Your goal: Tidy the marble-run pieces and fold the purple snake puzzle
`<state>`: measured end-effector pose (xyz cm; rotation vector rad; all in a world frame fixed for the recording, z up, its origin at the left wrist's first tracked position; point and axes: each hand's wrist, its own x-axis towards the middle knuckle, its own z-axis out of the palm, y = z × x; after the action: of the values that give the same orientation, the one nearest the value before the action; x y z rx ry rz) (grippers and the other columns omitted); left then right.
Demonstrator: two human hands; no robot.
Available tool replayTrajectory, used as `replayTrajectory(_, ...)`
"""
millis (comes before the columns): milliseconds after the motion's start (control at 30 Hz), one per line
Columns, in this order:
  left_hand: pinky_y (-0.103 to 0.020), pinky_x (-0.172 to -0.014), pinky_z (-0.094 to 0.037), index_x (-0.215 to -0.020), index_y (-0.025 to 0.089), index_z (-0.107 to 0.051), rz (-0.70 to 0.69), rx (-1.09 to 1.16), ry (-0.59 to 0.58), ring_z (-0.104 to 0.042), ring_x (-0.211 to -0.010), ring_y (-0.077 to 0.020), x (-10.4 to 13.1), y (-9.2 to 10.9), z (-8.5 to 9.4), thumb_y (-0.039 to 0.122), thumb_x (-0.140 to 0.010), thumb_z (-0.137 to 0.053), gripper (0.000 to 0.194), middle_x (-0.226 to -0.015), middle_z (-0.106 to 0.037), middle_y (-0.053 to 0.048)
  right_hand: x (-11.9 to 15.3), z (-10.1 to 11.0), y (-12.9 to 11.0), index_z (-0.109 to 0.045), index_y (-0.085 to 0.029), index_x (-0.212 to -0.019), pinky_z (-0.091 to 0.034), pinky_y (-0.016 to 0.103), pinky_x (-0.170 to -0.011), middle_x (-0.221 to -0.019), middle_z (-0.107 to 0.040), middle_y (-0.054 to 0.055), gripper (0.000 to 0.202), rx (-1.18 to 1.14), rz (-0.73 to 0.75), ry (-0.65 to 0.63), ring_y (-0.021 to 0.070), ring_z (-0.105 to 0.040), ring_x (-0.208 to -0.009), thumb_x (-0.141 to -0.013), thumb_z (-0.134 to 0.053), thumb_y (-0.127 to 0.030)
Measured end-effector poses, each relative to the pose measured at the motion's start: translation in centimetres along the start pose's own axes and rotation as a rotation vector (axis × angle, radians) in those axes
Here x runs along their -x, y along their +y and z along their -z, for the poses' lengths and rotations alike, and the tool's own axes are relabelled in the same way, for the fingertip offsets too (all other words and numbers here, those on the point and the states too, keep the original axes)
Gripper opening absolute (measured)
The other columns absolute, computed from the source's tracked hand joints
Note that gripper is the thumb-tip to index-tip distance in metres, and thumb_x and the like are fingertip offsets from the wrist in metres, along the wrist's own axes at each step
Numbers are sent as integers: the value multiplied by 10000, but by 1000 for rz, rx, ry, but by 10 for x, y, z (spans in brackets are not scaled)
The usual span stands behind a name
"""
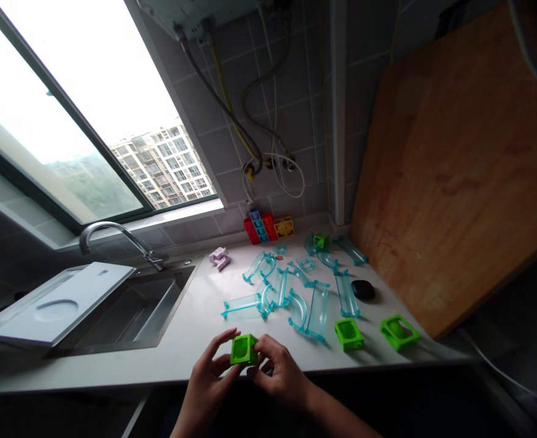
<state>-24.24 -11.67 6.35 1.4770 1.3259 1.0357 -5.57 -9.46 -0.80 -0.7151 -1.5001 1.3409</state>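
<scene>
The left hand (pixel 213 368) and right hand (pixel 277 371) both clamp fingertips on a green hollow cube block (pixel 242 349); translucent teal track pieces (pixel 281 287) lie beyond them on the white countertop (pixel 183 347).

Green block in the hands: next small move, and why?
I'd probably lower the green block onto the bare counter just ahead: the left hand and right hand both hold it by the front edge, and two similar blocks rest to the right.
</scene>
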Motion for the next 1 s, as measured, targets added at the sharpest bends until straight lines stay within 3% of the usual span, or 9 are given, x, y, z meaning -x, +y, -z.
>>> replayTrajectory(100,-444,-966,-635,-1362,284,-568,16,25,-25,-760,-1093,-321,2,1,1,391,-855,-806,570,-1429,-655,-110,0,3,-5,-711,-220,-1097,-559,230,-667,-1084,-601,43,263,5,3,-72,158,-675,-842,-844,-687,-155)
replayTrajectory(233,-422,-979,-628,-1383,280,-568,37,19,-82,-741,-1139,-320,7,2,0,368,-900,-761,528,-1353,-708,-105,0,10,-13,-697,-297,-1310,-573,275,-776,-1215,-611,69,440,34,25,-231,183,-685,-919,-885,-663,-183)
replayTrajectory(433,-408,-969,-625,-1341,298,-636,-68,-215,-75,-726,-1149,-309,5,3,4,327,-890,-759,468,-1363,-701,-103,-1,15,-20,-658,-333,-1397,-550,284,-807,-1357,-629,71,596,14,42,-302,204,-688,-963,-834,-686,-142)
replayTrajectory(567,-387,-940,-623,-1339,314,-641,-119,-332,-127,-725,-1121,-288,0,9,5,303,-914,-717,432,-1312,-726,-84,-2,16,-27,-667,-297,-1390,-533,313,-844,-1301,-673,72,524,-70,49,-285,233,-671,-1019,-881,-649,-178)
replayTrajectory(700,-366,-875,-626,-1361,335,-624,-142,-455,-195,-740,-993,-248,-7,20,6,274,-915,-694,456,-1275,-737,-70,0,17,-24,-587,-270,-1465,-535,313,-789,-1078,-736,42,549,-176,-31,-304,196,-657,-859,-921,-655,-281)
replayTrajectory(867,-363,-874,-621,-1494,401,-480,-206,-632,-295,-708,-1014,-232,-40,55,16,262,-784,-836,806,-1412,-649,-70,-1,17,-7,-438,-324,-1569,-523,282,-692,-1133,-729,49,836,-180,-60,-299,149,-618,-736,-814,-798,-343)
replayTrajectory(933,-373,-894,-618,-1488,387,-486,-239,-678,-305,-709,-1004,-209,-66,80,16,335,-880,-759,669,-1462,-604,-78,-2,16,-4,-380,-348,-1596,-517,270,-664,-1158,-734,57,911,-168,-65,-304,151,-624,-742,-798,-819,-362)
replayTrajectory(1000,-362,-883,-619,-1431,324,-547,-297,-684,-317,-719,-964,-193,-99,105,4,415,-955,-664,499,-1420,-631,-91,-3,15,-2,-349,-354,-1610,-513,261,-637,-1096,-755,49,914,-167,-91,-310,149,-622,-717,-818,-804,-385)
